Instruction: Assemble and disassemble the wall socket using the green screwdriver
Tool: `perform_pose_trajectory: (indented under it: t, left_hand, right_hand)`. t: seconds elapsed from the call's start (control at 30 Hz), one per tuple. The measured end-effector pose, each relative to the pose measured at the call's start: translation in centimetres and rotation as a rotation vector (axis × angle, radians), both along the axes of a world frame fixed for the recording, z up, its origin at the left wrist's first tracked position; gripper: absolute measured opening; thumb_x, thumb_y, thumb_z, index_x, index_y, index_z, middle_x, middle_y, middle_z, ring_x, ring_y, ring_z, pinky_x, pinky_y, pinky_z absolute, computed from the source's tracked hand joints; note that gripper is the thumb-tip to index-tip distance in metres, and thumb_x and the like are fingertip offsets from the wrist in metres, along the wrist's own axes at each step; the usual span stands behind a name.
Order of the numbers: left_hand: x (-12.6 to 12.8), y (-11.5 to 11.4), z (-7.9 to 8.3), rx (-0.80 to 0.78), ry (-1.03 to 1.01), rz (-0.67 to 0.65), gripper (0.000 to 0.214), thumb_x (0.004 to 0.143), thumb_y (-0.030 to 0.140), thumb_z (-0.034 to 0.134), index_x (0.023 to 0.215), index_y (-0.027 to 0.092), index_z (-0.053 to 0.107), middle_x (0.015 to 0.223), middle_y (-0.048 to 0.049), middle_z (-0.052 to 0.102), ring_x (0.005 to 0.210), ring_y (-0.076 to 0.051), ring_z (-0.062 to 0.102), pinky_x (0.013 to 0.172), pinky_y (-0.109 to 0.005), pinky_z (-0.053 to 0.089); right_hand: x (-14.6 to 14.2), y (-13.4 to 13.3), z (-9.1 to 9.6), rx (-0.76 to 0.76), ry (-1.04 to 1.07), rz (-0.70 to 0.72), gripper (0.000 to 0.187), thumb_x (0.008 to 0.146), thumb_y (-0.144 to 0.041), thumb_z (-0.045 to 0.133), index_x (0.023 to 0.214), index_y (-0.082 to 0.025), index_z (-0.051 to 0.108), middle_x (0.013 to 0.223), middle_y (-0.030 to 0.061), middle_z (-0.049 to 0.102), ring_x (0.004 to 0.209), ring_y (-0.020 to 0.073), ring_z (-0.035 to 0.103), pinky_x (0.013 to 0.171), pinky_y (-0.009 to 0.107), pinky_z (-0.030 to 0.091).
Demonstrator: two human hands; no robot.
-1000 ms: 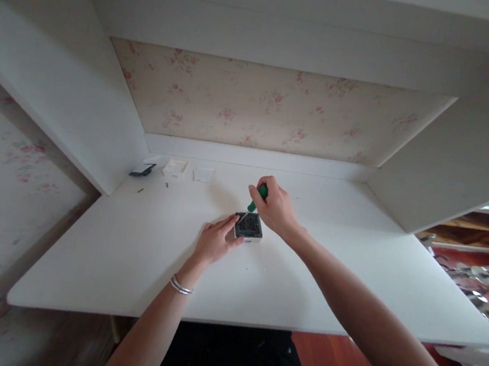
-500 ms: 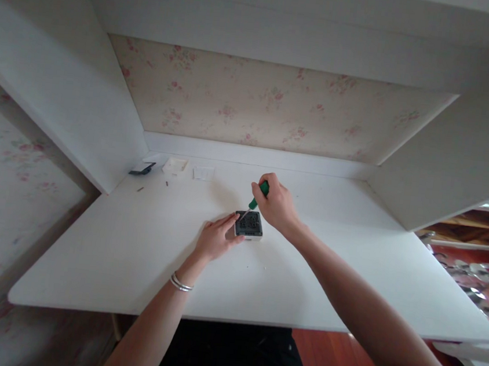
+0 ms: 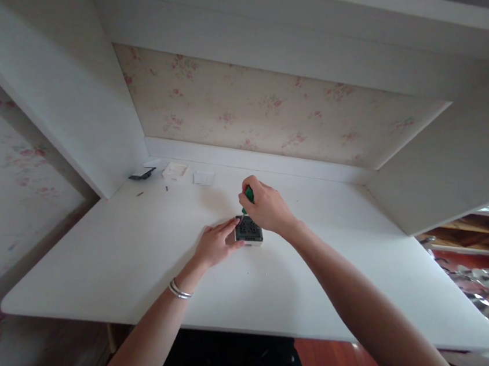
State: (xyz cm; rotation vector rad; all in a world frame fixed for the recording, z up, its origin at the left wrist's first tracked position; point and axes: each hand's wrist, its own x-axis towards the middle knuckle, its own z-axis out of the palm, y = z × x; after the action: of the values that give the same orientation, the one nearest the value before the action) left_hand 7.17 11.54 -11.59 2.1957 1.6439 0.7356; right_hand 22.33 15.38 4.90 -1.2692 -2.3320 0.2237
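A small square socket module (image 3: pixel 249 231), dark grey on top with a white rim, lies on the white desk (image 3: pixel 131 264). My left hand (image 3: pixel 215 243) rests on the desk and grips the module's left edge with its fingertips. My right hand (image 3: pixel 265 206) is closed round a green-handled screwdriver (image 3: pixel 249 195), held nearly upright with its tip down on the module's top left part. A silver bangle sits on my left wrist.
At the desk's back left lie a white backing box (image 3: pixel 174 171), a white cover plate (image 3: pixel 203 177), a small black part (image 3: pixel 143 173) and two loose screws (image 3: pixel 139 193). White side panels close in the desk left and right. Red floor shows below right.
My right hand has swung the screwdriver from a slant to nearly upright and shifted slightly left over the module. My left hand keeps its hold. The view has tilted a little.
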Motion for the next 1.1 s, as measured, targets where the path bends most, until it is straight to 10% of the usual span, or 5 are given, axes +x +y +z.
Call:
perform_pose_trajectory:
  t: [0.37,0.57,0.77,0.93,1.1]
  left_hand:
    - [-0.1,-0.2,0.2,-0.015,-0.009,-0.008,0.063,0.082,0.054,0.056,0.138,0.033,0.037,0.140,0.0006,0.047,0.126,-0.022,0.047,0.106,-0.037,0.037]
    - [-0.2,-0.3,0.3,0.006,-0.014,-0.014,0.062,0.083,0.055,0.054,0.138,0.034,0.037,0.139,0.0022,0.049,0.126,-0.021,0.047,0.104,-0.037,0.038]
    - [-0.4,-0.3,0.0,0.006,-0.024,-0.013,0.061,0.082,0.055,0.054,0.138,0.033,0.038,0.138,0.0013,0.049,0.125,-0.021,0.048,0.105,-0.037,0.037]
    - [-0.2,-0.2,0.0,0.009,-0.029,-0.021,0.062,0.082,0.055,0.055,0.137,0.033,0.039,0.138,0.0013,0.050,0.125,-0.020,0.049,0.105,-0.036,0.037]
    - [-0.2,-0.1,0.0,-0.002,-0.028,-0.015,0.062,0.082,0.054,0.056,0.137,0.032,0.039,0.138,0.0014,0.050,0.125,-0.020,0.049,0.106,-0.035,0.036]
  right_hand:
    - [-0.2,1.0,1.0,-0.153,-0.011,0.172,0.018,0.083,-0.022,0.044,0.101,-0.023,0.045,0.087,0.0026,0.064,0.069,0.0162,0.055,0.060,0.025,0.035]
    - [-0.9,0.9,1.4,0.005,-0.144,-0.042,0.030,0.088,-0.049,0.044,0.092,-0.021,0.053,0.085,0.0074,0.067,0.071,0.0221,0.059,0.059,0.028,0.034]
    - [-0.7,1.6,1.1,0.033,-0.182,-0.122,0.019,0.088,-0.027,0.044,0.093,-0.018,0.059,0.079,0.0101,0.068,0.070,0.0217,0.061,0.059,0.028,0.035]
    - [-0.7,1.3,1.2,-0.067,-0.102,0.106,0.033,0.082,-0.021,0.046,0.115,-0.022,0.049,0.086,0.0042,0.069,0.071,0.0181,0.059,0.061,0.026,0.037]
    - [-1.5,1.4,1.9,-0.124,-0.158,0.100,0.019,0.077,-0.022,0.047,0.095,-0.022,0.054,0.083,0.0043,0.067,0.070,0.0181,0.057,0.057,0.025,0.034]
